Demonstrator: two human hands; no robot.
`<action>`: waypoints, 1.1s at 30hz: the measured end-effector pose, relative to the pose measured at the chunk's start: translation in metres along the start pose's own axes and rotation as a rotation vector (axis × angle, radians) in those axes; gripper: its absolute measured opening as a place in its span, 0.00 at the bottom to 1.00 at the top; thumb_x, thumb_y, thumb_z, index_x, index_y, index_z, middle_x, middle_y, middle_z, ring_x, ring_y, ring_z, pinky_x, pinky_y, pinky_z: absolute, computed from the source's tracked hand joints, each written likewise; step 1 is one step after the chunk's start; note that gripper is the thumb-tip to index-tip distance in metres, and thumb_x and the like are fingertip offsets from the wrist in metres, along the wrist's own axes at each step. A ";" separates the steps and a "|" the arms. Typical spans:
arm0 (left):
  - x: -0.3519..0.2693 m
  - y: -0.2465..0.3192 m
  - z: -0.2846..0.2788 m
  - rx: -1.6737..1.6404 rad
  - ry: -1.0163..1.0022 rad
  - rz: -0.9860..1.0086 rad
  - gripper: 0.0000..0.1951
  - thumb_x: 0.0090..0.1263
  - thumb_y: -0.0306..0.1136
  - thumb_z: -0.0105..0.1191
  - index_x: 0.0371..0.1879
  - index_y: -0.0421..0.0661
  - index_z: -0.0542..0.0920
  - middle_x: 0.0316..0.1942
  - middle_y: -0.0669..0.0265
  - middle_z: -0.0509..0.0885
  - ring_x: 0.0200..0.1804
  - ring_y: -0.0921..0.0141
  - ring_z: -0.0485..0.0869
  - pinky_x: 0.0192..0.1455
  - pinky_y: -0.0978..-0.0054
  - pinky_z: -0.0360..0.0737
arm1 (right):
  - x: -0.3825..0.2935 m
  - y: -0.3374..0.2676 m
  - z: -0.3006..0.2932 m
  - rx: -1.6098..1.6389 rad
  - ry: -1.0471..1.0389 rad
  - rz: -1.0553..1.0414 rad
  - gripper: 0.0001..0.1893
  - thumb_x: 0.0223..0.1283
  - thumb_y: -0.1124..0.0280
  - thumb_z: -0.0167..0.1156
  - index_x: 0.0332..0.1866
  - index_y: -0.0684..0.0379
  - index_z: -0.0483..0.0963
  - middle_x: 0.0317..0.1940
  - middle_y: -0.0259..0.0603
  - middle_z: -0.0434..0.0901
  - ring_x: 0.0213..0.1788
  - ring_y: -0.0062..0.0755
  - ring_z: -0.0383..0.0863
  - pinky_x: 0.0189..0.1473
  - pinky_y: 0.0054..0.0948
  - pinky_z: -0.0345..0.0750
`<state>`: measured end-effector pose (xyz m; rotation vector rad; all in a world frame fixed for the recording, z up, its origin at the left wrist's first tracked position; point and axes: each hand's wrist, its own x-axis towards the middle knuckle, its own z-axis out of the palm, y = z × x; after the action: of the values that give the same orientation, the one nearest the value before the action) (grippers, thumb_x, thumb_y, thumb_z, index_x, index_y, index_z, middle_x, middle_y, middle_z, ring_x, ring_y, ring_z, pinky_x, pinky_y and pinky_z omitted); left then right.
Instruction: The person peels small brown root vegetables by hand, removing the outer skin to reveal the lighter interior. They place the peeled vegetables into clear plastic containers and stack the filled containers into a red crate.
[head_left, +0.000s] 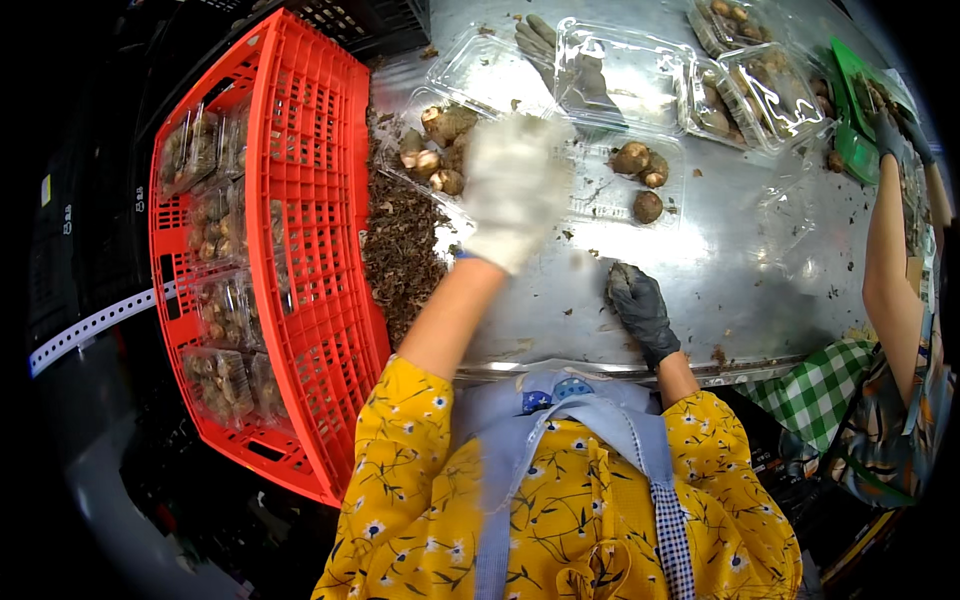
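Note:
My left hand, in a white glove, is blurred above two open clear plastic clamshell boxes; whether it holds anything is hidden. Left of it, several brown taro-like corms with pale cut ends lie in the left box, its raised lid behind. Right of the hand, three corms sit in the second box, under its raised lid. My right hand, in a dark grey glove, is low over the metal table near its front edge, fingers bunched; their grip is unclear.
A red plastic crate at left holds filled clamshells. Loose soil lies beside it. A grey glove lies behind the lids. Filled boxes are stacked at back right. A co-worker's gloved hands are at a green tray.

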<state>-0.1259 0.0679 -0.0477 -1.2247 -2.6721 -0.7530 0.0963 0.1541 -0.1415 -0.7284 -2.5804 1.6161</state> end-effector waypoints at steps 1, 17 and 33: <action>0.001 0.015 0.019 -0.118 -0.178 0.055 0.13 0.55 0.34 0.55 0.39 0.45 0.81 0.41 0.56 0.79 0.42 0.62 0.79 0.44 0.66 0.77 | 0.002 -0.003 0.000 -0.001 0.019 0.003 0.11 0.62 0.66 0.48 0.34 0.62 0.72 0.21 0.45 0.75 0.24 0.41 0.76 0.31 0.34 0.73; -0.027 0.043 0.038 -0.297 -0.614 -0.295 0.18 0.59 0.35 0.48 0.46 0.38 0.69 0.34 0.52 0.79 0.34 0.54 0.80 0.42 0.63 0.76 | -0.002 -0.020 -0.007 0.230 0.067 -0.009 0.10 0.60 0.69 0.49 0.32 0.66 0.72 0.19 0.41 0.74 0.21 0.32 0.73 0.28 0.29 0.72; -0.087 0.049 -0.067 -0.722 -0.498 -0.172 0.24 0.54 0.24 0.53 0.53 0.43 0.70 0.51 0.55 0.72 0.53 0.61 0.74 0.55 0.73 0.71 | -0.004 -0.113 -0.042 -0.051 -0.037 -0.221 0.10 0.54 0.67 0.57 0.34 0.64 0.72 0.21 0.47 0.75 0.22 0.42 0.77 0.27 0.32 0.74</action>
<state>-0.0388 0.0036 0.0041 -1.4824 -3.0275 -1.7605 0.0673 0.1477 -0.0250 -0.4015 -2.6258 1.5172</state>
